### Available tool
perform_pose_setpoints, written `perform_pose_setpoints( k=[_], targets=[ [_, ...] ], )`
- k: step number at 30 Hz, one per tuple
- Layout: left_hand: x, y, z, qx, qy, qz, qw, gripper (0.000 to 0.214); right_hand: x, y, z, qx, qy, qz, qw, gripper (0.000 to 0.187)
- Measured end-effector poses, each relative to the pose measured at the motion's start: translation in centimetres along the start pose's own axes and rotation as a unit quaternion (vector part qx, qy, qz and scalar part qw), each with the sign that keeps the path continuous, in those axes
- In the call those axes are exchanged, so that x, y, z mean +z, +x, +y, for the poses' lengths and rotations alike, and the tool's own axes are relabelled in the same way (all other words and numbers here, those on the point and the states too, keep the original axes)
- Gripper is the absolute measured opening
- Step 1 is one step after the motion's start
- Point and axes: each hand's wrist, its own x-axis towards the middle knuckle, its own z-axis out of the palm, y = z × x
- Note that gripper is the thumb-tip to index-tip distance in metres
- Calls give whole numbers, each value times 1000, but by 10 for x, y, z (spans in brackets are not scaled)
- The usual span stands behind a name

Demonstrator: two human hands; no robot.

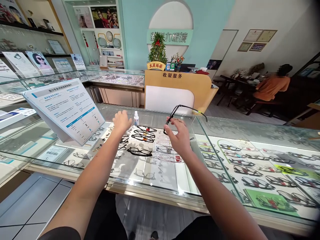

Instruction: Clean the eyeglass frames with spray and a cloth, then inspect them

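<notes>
My right hand (178,136) is raised over the glass counter (75,156) and pinches a pair of black-framed glasses (185,111) by the front, with one temple sticking out to the right. My left hand (121,121) reaches forward above the counter, fingers slightly curled and holding nothing, close to a small white spray bottle (136,118). Several black glasses (143,135) lie on the glass between my hands, one pair (139,151) nearer to me.
A tilted information board (65,110) stands on the counter at left. Display cases full of frames (262,173) stretch to the right. A wooden cashier desk (178,88) with a plant stands behind. A person in an orange top (273,87) sits at a table, far right.
</notes>
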Motion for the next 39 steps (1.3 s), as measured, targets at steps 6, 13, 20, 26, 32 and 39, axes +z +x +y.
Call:
perform_pose_setpoints(
  k=[6, 13, 20, 26, 32, 39],
  targets=[
    [25, 1, 11, 96, -60, 14, 993, 51, 1, 0, -1, 5, 2, -7, 1000, 36],
    [31, 5, 11, 98, -85, -2, 992, 16, 2, 0, -7, 4, 45, -24, 999, 30],
    [10, -17, 34, 154, -478, -101, 859, 34, -6, 3, -12, 66, 130, -44, 988, 34],
    [-8, -50, 54, 133, -632, -286, 708, 40, -10, 6, -16, 88, 202, -71, 973, 34],
    [-17, -59, 56, 123, -624, -355, 685, 79, -9, 5, -21, 100, 249, -145, 952, 34],
    [-1, -60, 58, 181, -596, -237, 746, 59, -11, 2, -24, 88, 287, -222, 928, 36]
  ],
)
